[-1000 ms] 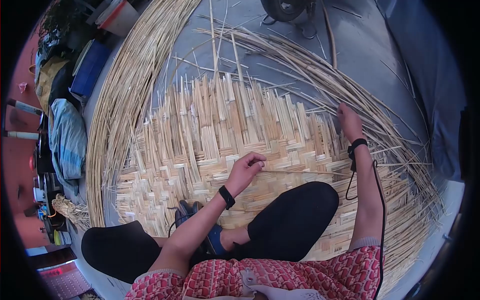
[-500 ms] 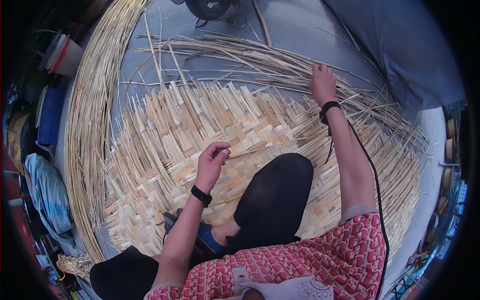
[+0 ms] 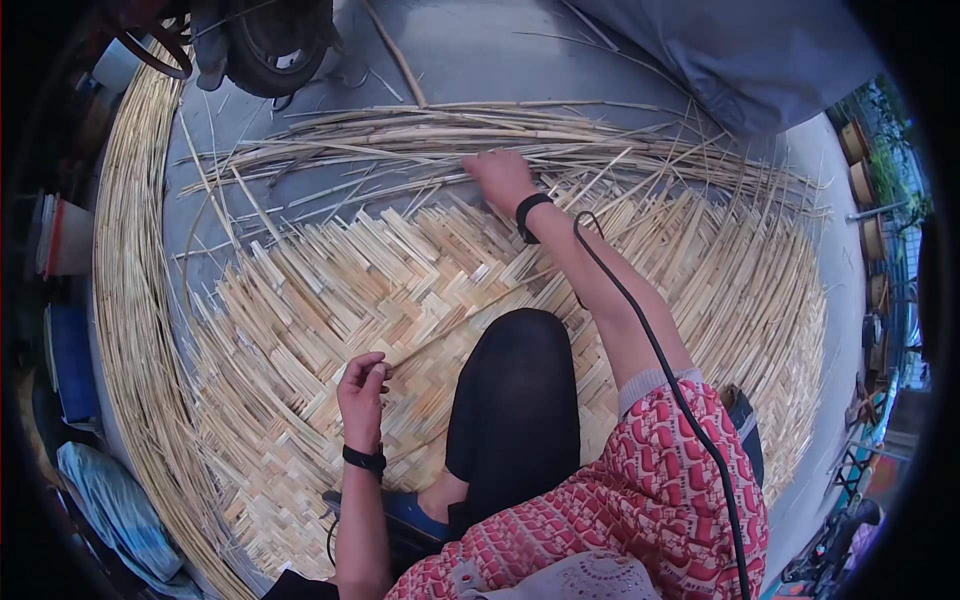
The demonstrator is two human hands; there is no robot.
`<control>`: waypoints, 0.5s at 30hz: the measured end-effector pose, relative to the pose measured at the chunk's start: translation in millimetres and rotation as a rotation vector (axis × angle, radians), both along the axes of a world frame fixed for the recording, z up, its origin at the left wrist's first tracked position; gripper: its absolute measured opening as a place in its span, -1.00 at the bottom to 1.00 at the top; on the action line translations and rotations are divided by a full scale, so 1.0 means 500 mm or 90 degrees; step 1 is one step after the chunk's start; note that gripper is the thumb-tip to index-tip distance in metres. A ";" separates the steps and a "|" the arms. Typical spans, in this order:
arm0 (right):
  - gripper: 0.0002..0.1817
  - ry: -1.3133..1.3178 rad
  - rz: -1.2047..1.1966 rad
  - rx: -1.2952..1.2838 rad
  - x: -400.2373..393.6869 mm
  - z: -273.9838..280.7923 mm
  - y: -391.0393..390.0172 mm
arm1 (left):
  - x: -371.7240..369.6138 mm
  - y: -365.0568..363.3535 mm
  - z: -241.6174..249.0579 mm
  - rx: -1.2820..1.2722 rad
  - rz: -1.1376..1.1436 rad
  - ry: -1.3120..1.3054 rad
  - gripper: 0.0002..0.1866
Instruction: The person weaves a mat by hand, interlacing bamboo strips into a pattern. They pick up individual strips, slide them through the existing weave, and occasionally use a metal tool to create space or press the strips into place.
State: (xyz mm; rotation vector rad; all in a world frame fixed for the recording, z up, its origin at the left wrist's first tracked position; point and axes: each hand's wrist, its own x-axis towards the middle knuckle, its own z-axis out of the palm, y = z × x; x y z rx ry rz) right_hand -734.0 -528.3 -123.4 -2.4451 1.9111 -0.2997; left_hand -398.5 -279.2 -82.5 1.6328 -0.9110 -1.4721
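Observation:
A woven mat of pale split strips (image 3: 430,300) spreads over the floor, its far edge ragged with loose ends. Above its left-centre part is my left hand (image 3: 364,388), fingers pinched at the end of a thin strip (image 3: 455,328) that runs up to the right across the weave. My right hand (image 3: 500,178) reaches to the loose pile of long stalks (image 3: 400,135) beyond the mat's far edge. Its fingers bend down at the near side of the pile, and their tips are too hidden to show what they hold.
A long bundle of thin stalks (image 3: 130,250) lies along the left side. A wheel (image 3: 275,50) stands at the top left, and a grey cover (image 3: 740,50) hangs at the top right. My bent knee (image 3: 520,370) is over the mat. A blue-white sack (image 3: 120,500) lies lower left.
The camera view has turned and shifted. My right hand has moved left along the stalk pile, closer above my knee. The left hand keeps its pinch on the strip.

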 end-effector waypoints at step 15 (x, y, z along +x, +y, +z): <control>-0.76 -0.093 0.296 -0.557 0.090 0.513 0.458 | -0.146 0.013 0.406 -0.689 -0.336 -0.549 -0.62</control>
